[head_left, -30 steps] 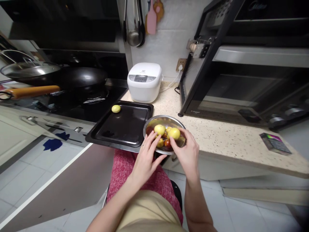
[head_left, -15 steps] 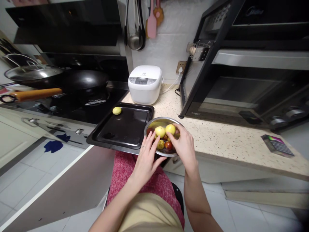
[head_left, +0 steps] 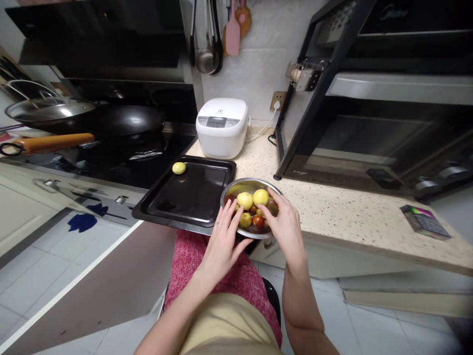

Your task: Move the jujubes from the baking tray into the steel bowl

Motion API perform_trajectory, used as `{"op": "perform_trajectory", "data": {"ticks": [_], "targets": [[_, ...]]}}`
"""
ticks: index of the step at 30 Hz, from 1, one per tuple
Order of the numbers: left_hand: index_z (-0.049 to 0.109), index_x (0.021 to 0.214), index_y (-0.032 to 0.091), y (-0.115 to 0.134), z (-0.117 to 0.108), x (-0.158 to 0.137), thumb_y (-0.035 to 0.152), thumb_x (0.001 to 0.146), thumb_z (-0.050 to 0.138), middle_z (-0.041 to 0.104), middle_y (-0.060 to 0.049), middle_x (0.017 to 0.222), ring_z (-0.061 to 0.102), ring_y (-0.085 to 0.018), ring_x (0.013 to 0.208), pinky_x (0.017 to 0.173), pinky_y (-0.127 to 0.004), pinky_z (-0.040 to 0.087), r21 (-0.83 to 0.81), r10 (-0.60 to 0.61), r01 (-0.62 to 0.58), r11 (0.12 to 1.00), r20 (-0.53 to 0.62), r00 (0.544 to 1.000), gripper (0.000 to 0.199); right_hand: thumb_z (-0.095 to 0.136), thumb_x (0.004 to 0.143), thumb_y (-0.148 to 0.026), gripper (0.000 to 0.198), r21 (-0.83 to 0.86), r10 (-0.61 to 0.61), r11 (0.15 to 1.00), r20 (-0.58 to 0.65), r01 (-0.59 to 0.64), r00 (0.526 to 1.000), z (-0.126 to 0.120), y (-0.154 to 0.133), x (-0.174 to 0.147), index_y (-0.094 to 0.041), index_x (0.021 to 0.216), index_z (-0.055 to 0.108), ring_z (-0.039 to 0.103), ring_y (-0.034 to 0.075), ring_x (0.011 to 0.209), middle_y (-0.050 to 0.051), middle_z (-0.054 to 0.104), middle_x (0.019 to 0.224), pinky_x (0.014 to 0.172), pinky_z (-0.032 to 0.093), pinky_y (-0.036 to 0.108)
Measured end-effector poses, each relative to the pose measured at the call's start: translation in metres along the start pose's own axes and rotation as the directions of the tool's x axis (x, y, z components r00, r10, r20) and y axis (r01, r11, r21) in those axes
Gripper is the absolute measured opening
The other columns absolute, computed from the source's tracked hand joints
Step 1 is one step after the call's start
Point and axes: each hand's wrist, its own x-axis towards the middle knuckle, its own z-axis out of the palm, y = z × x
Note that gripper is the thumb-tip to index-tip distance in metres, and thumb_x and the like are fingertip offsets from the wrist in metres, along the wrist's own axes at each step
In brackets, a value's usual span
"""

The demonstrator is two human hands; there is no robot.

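A round metal bowl (head_left: 229,191) holds several fruits that look like jujubes, some yellow-green, some red-brown. My left hand (head_left: 222,236) grips the bowl's near left side, fingers over the rim and thumb along the front edge. Two yellow-green fruits, one on the left (head_left: 244,200) and one on the right (head_left: 260,197), lie uppermost. Over the bowl's right side, my right hand (head_left: 286,222) has thumb and index finger spread beside the right fruit. A red-brown fruit (head_left: 258,221) sits lower down. Left of the bowl, one yellow-green fruit (head_left: 179,168) lies on a black baking tray (head_left: 185,197).
A white rice cooker (head_left: 222,128) stands behind the tray. To the left is a stove with a wok (head_left: 127,121) and a lidded pan (head_left: 50,111). An oven (head_left: 369,148) and a small dark box (head_left: 424,222) occupy the speckled counter (head_left: 332,207) at right.
My right thumb and index finger have spread slightly away from the right yellow-green fruit, which stays in the bowl. My left hand keeps its place at the rim.
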Motion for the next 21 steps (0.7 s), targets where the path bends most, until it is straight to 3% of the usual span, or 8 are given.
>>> {"op": "perform_trajectory", "data": {"ticks": [4,8,12,15,17,21], "targets": [[0.020,0.166,0.028,-0.002,-0.023,0.003,0.022,0.099,0.059,0.025,-0.016,0.172,0.018,-0.032,0.162,0.129,-0.060,0.025,-0.115,0.003,0.003,0.993,0.052,0.999,0.078,0.062,0.098,-0.041,0.044,-0.010,-0.032,0.999,-0.027,0.031,0.999,-0.009,0.000,-0.003,-0.020,0.137,0.066,0.071,0.031,0.111,0.015,0.073,0.127,0.098,0.057,0.052],[0.025,0.165,0.025,-0.023,-0.062,0.017,0.024,0.102,0.054,0.025,-0.015,0.172,0.018,-0.030,0.162,0.130,-0.056,0.025,-0.022,-0.039,0.039,0.999,0.003,0.999,0.069,0.062,0.099,-0.040,0.038,-0.001,-0.084,0.996,-0.089,0.084,0.992,-0.016,-0.003,-0.014,-0.023,0.133,0.068,0.069,0.030,0.116,0.012,0.073,0.127,0.102,0.056,0.051],[0.033,0.161,0.021,-0.077,-0.095,0.048,0.024,0.104,0.048,0.034,-0.017,0.168,0.029,-0.029,0.159,0.129,-0.053,0.029,0.223,-0.086,0.106,0.969,-0.097,0.992,0.059,0.062,0.100,-0.032,0.031,0.032,-0.137,0.989,-0.151,0.144,0.979,-0.015,-0.004,-0.031,-0.024,0.129,0.070,0.070,0.026,0.113,0.009,0.074,0.123,0.101,0.056,0.046],[0.038,0.156,0.013,-0.127,-0.111,0.076,0.021,0.101,0.051,0.036,-0.023,0.165,0.030,-0.033,0.158,0.125,-0.056,0.035,0.442,-0.226,0.216,0.871,-0.029,0.974,0.058,0.063,0.099,-0.025,0.029,0.057,-0.175,0.980,-0.191,0.189,0.966,-0.011,-0.004,-0.042,-0.024,0.127,0.071,0.071,0.023,0.111,0.008,0.075,0.121,0.101,0.057,0.042],[0.039,0.155,0.010,-0.154,-0.118,0.093,0.018,0.099,0.051,0.035,-0.024,0.165,0.028,-0.035,0.158,0.124,-0.056,0.036,0.573,-0.359,0.280,0.770,0.026,0.933,0.057,0.064,0.098,-0.022,0.029,0.065,-0.199,0.974,-0.206,0.216,0.958,-0.009,-0.004,-0.047,-0.024,0.126,0.071,0.071,0.023,0.111,0.008,0.075,0.121,0.101,0.057,0.043],[0.046,0.148,0.010,-0.185,-0.126,0.114,0.015,0.096,0.055,0.044,-0.024,0.159,0.039,-0.037,0.152,0.119,-0.051,0.042,0.671,-0.456,0.284,0.685,0.091,0.885,0.053,0.063,0.098,-0.018,0.028,0.079,-0.240,0.962,-0.223,0.263,0.945,-0.006,-0.007,-0.054,-0.025,0.123,0.073,0.072,0.024,0.111,0.008,0.077,0.119,0.101,0.059,0.046]]}}
